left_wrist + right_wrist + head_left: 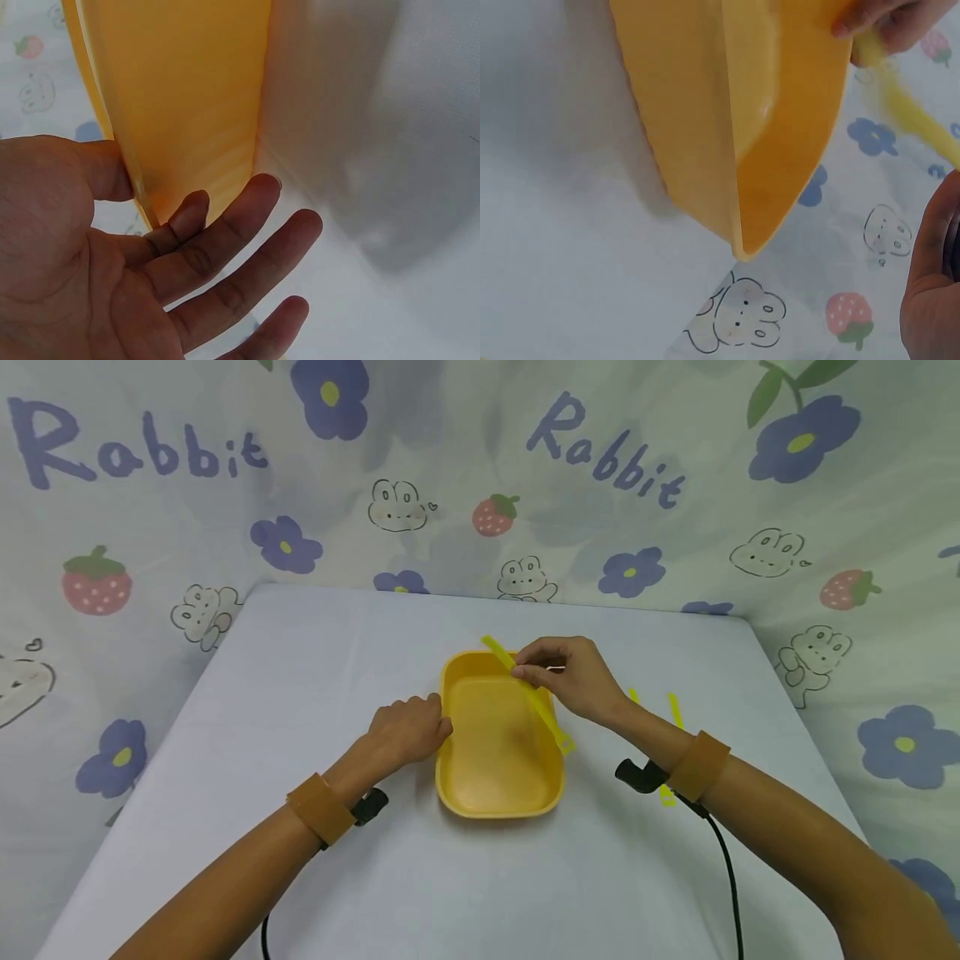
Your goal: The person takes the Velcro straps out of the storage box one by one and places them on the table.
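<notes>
Strip: I see a thin yellow strip [529, 695] lying slantwise over the right side of the tray, its far end past the back rim, its near end past the right rim. It looks flat, narrow and bendy.
Tray: a shallow yellow tray [498, 781] sits near the middle of the desk [315, 643]. It is a rounded rectangle with a smooth, slightly glossy inside and a raised lip.
Right hand: my right hand [573, 678] is over the tray's far right corner, palm down, wrist bent inward. Its fingers [534, 675] are together, pinching the strip near its upper part.
Left hand: my left hand [407, 731] rests on the desk against the tray's left wall. In the left wrist view the thumb [105, 171] lies over the rim and the fingers [225, 240] are spread and nearly straight along the outside of the wall; they clamp nothing.
Around: more yellow strips [675, 710] lie on the desk to the right of the tray, behind my right forearm, partly hidden by it. Nothing lies between my hands and the tray.
Surface: the desk has a plain pale cover; a cloth backdrop [480, 485] printed with rabbits, flowers and strawberries hangs behind it.
Wrists: each wrist has a brown strap [321, 808] holding a dark camera with a cable.
</notes>
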A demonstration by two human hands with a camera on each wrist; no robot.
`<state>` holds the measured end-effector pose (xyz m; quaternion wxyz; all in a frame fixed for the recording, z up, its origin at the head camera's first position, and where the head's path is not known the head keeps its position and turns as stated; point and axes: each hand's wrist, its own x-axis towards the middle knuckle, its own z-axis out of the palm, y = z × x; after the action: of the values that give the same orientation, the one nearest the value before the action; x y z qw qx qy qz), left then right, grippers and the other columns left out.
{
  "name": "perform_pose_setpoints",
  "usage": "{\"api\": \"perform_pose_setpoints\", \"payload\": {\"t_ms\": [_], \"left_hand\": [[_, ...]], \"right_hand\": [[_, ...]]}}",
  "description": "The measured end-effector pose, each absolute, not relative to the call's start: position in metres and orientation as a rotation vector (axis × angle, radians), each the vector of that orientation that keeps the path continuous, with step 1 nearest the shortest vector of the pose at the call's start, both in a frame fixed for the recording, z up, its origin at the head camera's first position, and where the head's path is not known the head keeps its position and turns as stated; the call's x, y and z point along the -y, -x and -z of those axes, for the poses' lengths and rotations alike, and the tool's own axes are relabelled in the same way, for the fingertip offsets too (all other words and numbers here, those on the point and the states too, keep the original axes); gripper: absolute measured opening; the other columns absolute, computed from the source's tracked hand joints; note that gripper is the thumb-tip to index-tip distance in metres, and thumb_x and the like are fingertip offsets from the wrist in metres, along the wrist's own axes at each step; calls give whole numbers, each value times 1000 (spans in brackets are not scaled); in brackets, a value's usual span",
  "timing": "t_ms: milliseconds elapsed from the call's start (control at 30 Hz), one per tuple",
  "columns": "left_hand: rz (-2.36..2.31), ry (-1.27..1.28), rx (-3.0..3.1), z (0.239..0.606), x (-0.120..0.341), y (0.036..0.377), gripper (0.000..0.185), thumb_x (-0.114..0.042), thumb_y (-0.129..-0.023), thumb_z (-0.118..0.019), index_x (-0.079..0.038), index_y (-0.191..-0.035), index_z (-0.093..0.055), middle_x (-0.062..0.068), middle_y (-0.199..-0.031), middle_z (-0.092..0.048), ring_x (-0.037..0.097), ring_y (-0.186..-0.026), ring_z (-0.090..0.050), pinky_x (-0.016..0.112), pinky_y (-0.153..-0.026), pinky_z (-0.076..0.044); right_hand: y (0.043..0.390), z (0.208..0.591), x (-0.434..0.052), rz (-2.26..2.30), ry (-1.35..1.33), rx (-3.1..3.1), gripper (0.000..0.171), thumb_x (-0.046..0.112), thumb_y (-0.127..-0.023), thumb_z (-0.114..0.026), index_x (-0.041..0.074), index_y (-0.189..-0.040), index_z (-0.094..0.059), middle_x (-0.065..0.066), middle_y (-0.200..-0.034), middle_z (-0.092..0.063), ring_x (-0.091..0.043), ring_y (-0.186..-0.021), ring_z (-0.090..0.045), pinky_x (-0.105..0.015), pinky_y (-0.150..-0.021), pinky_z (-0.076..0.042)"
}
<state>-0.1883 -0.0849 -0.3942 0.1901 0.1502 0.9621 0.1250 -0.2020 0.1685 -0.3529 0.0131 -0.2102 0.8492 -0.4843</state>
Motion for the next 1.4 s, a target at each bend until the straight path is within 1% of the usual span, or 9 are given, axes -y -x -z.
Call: {"api": "perform_pose_setpoints", "payload": {"t_ms": [67, 200, 367, 433, 633, 833, 1067, 1200, 1400], "left_hand": [[-350, -423, -2702, 394, 85, 188, 23, -25, -99, -45, -6, -89, -50, 4, -67, -48, 19, -54, -45, 28, -49, -35], [-352, -411, -2694, 394, 84, 188, 23, -25, -100, -45, -6, -90, -50, 4, -67, -49, 19, -54, -46, 28, -49, -36], [-343, -405, -2697, 394, 84, 189, 23, -26, -99, -45, -6, -91, -50, 5, -69, -50, 20, -55, -47, 28, -50, -37], [-344, -405, -2696, 394, 84, 190, 23, -26, -99, -44, -6, -91, -50, 5, -69, -50, 20, -56, -47, 28, -51, -37], [-346, -405, -2695, 392, 84, 190, 22, -25, -99, -44, -5, -91, -50, 5, -69, -50, 20, -56, -47, 29, -51, -37], [-329, -398, -2695, 390, 83, 191, 23, -25, -100, -44, -5, -92, -50, 6, -70, -50, 20, -56, -47, 29, -51, -37], [-317, -384, -2682, 393, 83, 191, 24, -26, -100, -43, -5, -93, -50, 6, -70, -49, 21, -56, -46, 29, -51, -37], [-318, -380, -2679, 394, 82, 190, 24, -26, -100, -43, -4, -94, -50, 6, -70, -48, 21, -56, -46, 29, -51, -36], [-320, -389, -2678, 393, 80, 190, 23, -26, -100, -43, -4, -95, -50, 6, -69, -48, 21, -56, -46, 29, -51, -36]], "right_hand": [[202, 351, -174, 1551, 620, -2650, 12, 17, -91, -72, 8, -99, -75, -7, -92, -74, -18, -77, -69, -38, -74, -59], [202, 351, -185, 1611, 545, -2644, 15, 16, -91, -72, 5, -100, -74, -11, -93, -73, -17, -79, -70, -32, -75, -59], [199, 356, -203, 1679, 376, -2613, 20, 17, -92, -72, 1, -104, -72, -14, -99, -73, -16, -81, -71, -28, -78, -58], [198, 358, -210, 1700, 297, -2607, 23, 19, -92, -72, 1, -106, -71, -11, -99, -73, -15, -81, -71, -27, -79, -58], [196, 367, -230, 1750, 117, -2573, 31, 23, -93, -72, -3, -110, -69, 3, -94, -72, -11, -83, -70, -26, -80, -58], [191, 378, -249, 1776, -6, -2515, 37, 23, -93, -71, -7, -114, -66, 6, -93, -71, -9, -83, -70, -24, -81, -58], [185, 395, -263, 1778, -70, -2487, 36, 20, -94, -70, -8, -115, -65, 7, -93, -71, -7, -82, -70, -25, -81, -58], [181, 410, -270, 1736, -116, -2468, 37, 20, -94, -69, -9, -117, -64, 5, -94, -72, -6, -82, -70, -25, -82, -58], [176, 424, -278, 1649, -177, -2493, 38, 21, -95, -69, -8, -119, -65, -11, -106, -73, -5, -82, -70, -27, -83, -58]]}}
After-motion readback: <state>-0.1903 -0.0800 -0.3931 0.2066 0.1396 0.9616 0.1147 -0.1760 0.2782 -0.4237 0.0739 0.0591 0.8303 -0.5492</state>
